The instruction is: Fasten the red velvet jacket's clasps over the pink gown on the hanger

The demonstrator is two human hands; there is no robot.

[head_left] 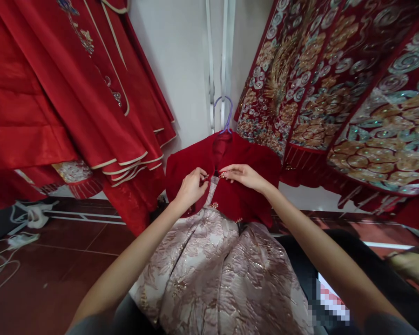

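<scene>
The red jacket (254, 157) is found directly beneath both hands, its front edges parted. One edge is pinched narrowly by the left hand (194, 184), the other by the right hand (243, 176); how firmly cannot be told. Both edges are best held level, with light fingertips, so that the small fastenings (214, 205) are not strained. Just beyond the hands, a purple hanger (229, 111) is seen at the collar; nearer than them, a brocade garment (226, 265) is draped.

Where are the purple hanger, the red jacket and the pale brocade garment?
Purple hanger (227, 124), head view: hook's stem.
Red jacket (239, 201), head view: image-right front panel.
Pale brocade garment (230, 274), head view: broad folds.
</scene>
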